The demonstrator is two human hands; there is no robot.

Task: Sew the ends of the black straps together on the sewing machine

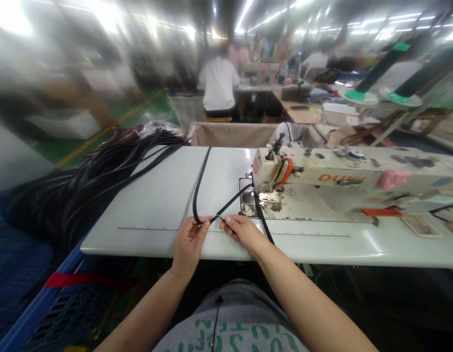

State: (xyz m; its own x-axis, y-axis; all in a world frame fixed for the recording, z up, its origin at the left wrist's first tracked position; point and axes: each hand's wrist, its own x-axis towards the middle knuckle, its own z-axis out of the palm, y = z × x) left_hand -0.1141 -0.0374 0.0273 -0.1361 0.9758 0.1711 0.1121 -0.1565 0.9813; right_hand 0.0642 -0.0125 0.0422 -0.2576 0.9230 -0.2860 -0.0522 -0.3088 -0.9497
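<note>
My left hand (190,240) and my right hand (241,231) both pinch a thin black strap (197,188) near the front edge of a white sewing table (156,205). The strap loops from my left fingers up across the table toward the back. Another length runs from my fingers to the needle area (253,193) of a cream sewing machine (344,181). A further piece hangs down past my right wrist over the table edge.
A big heap of black straps (83,186) spills over the table's left end and onto a blue crate (35,303). A cloth-lined bin (230,133) stands behind the table. A person in a white top (218,83) works farther back among other benches.
</note>
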